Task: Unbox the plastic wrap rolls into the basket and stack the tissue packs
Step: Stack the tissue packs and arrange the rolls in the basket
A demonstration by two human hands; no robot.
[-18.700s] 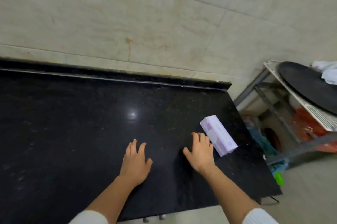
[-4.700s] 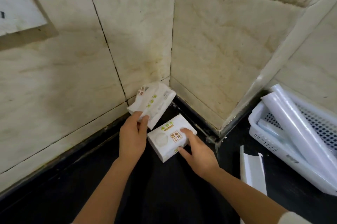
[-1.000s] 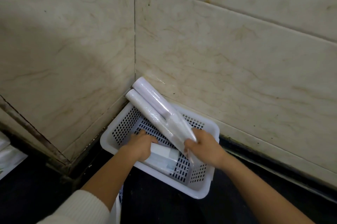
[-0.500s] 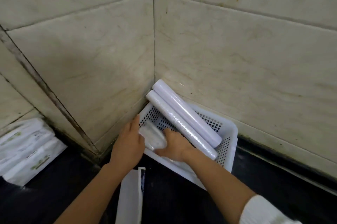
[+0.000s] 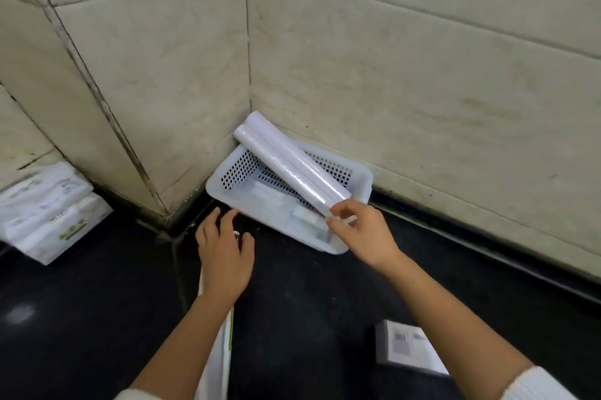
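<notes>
Two rolls (image 5: 292,165) lean in the basket (image 5: 364,178); right hand (image 5: 364,233) pinches their end, left hand (image 5: 224,253) spread; laying them flat seems next.

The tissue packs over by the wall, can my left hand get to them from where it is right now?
Probably yes. The left hand is open and holds nothing, and only bare black counter lies between it and the tissue packs stacked against the wall to its left. Nothing stands in the way.

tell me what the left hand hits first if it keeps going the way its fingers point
Most likely the near wall of the white basket: the left hand lies open over the black counter, fingers aimed up towards it. A small gap shows between them, though depth is hard to judge.
</notes>
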